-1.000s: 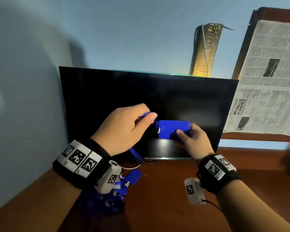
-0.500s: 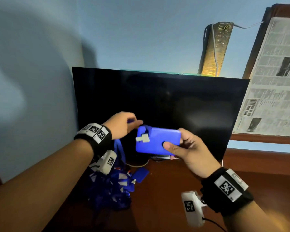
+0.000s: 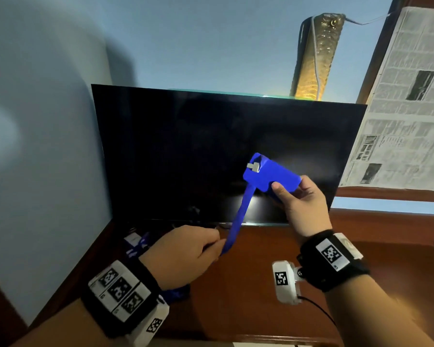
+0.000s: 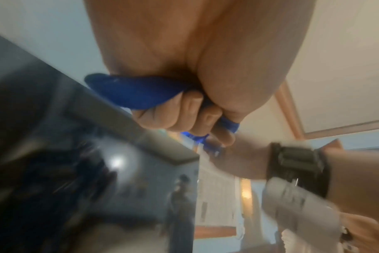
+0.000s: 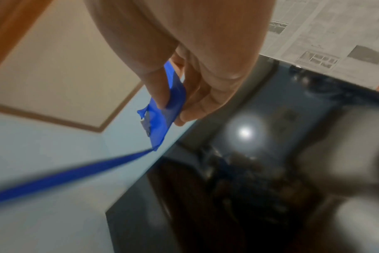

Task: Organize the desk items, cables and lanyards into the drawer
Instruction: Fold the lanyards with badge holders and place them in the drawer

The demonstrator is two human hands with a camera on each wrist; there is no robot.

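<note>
Strap [image 3: 238, 219] runs taut between our 2 hands: left hand [image 3: 186, 256] grips it, right hand [image 3: 301, 206] pinches badge holder [image 3: 271, 175].

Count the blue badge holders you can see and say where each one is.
1 for certain: the blue badge holder pinched in the right hand, its strap held by the left hand. The blue pile behind that hand may hide more.

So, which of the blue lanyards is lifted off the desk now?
The blue lanyard stretched between both hands; the other lanyards lie heaped on the desk.
</note>
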